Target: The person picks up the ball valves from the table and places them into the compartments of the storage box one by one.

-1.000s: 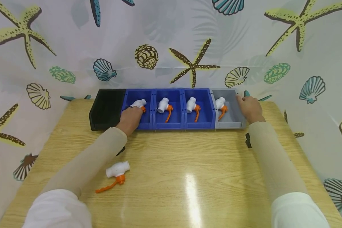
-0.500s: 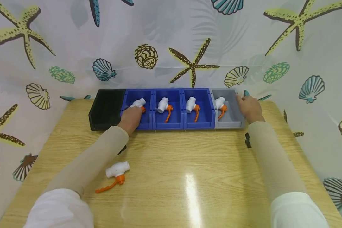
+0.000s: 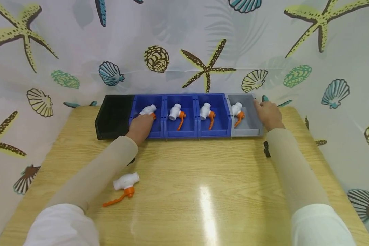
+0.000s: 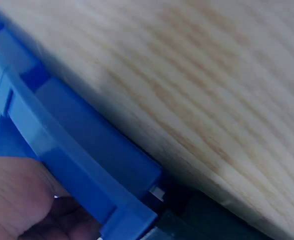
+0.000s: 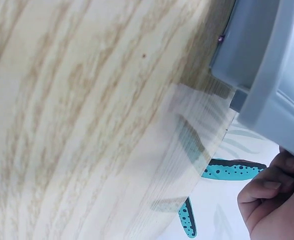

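Note:
In the head view my left hand reaches over the front of the leftmost blue bin. It lies against a white ball valve with an orange lever, mostly hidden behind the hand. In the left wrist view the thumb and bent fingers sit inside the bin lip; what lies between them is hidden. My right hand grips the right wall of the grey bin, thumb at the rim. The right wrist view has its curled fingers outside that wall.
Valves also lie in the middle blue bin, the right blue bin and the grey bin. A black bin closes the row's left end. Another valve lies on the wooden table. Behind hangs a shell-patterned cloth.
The head view has shifted slightly, so the scene sits a little higher in the frame. Both hands, the bins and the valves keep their places.

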Motion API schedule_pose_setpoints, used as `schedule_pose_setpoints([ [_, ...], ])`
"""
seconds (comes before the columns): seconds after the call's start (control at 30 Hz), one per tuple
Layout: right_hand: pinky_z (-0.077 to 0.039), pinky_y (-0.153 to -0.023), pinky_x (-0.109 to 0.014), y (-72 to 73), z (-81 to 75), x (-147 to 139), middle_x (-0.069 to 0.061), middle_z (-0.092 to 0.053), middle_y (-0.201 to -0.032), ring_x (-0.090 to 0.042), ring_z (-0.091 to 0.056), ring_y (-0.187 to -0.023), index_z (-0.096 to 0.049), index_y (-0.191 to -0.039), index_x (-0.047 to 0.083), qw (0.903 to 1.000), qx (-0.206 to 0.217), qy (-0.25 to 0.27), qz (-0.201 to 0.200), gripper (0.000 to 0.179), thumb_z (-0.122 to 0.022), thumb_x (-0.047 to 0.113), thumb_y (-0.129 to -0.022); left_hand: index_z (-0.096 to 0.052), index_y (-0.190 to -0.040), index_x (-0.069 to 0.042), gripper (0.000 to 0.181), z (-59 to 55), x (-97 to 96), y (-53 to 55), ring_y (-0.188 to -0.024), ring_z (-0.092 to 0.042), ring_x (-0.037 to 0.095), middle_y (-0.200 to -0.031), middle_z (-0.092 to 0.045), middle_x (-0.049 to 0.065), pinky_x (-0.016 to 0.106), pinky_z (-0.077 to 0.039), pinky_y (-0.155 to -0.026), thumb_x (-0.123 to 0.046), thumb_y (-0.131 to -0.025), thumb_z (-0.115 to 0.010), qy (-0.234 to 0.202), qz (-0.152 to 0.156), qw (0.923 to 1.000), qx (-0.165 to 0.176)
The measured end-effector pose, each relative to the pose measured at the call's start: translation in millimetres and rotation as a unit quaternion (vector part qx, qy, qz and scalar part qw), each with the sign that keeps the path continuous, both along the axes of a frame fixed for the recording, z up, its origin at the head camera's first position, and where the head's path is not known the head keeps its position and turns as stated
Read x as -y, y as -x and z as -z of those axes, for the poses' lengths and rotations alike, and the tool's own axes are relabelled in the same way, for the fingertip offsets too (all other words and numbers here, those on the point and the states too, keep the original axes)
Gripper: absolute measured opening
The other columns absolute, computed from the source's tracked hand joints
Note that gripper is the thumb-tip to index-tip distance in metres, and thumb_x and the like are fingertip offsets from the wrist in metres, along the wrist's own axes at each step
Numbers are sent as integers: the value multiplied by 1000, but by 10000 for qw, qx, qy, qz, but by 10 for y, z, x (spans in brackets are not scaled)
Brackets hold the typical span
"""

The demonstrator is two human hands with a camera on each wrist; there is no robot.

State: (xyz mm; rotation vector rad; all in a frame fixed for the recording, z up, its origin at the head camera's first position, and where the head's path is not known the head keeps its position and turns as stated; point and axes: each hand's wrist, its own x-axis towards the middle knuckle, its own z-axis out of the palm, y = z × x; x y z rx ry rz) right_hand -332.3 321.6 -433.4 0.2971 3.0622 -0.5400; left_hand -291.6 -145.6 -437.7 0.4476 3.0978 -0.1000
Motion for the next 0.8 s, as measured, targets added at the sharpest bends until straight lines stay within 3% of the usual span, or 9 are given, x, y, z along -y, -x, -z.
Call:
schedule_pose_setpoints([
  [0.13,-37,-61,-43,-4,-5,8,-19,-53,-85,-33,-49,-76,-58,-96,-2,10000,-47,-56,0,79,-16,65,-91,-65,-96,1,17,-16,-4,-73,-79,-63,33,-90,-64,20,46,-52,-64,1,-93,-48,313,190,9993,26],
  [0.27,-38,-62,-43,10,16,-2,-19,-53,-87,-33,-49,-77,-59,-102,-2,9999,60,-93,31,83,-14,66,-90,-67,-95,2,18,9,18,-141,-78,-61,32,-88,-64,20,45,-52,-62,3,-92,-49,486,366,9977,-290],
  [0.4,-38,-62,-44,17,38,-10,-19,-54,-88,-33,-49,-77,-58,-104,-2,9998,124,-108,64,83,-14,67,-90,-65,-95,3,17,-35,66,-248,-82,-60,33,-91,-63,19,46,-52,-62,5,-91,-49,187,573,9964,-602],
  [0.57,-37,-59,-42,25,18,-8,-17,-52,-81,-32,-48,-74,-57,-93,0,9999,60,-68,71,79,-15,66,-90,-61,-109,1,19,-299,151,-427,-87,-57,30,-101,-62,17,44,-51,-70,-7,-92,-55,-418,601,9960,-511],
  [0.8,-36,-59,-41,40,2,5,-15,-50,-78,-31,-48,-74,-55,-86,2,9998,111,-132,80,75,-16,65,-91,-50,-130,-3,44,-670,335,-791,-105,-54,30,-118,-57,16,45,-48,-82,-26,-92,-57,-1078,309,9917,-628],
])
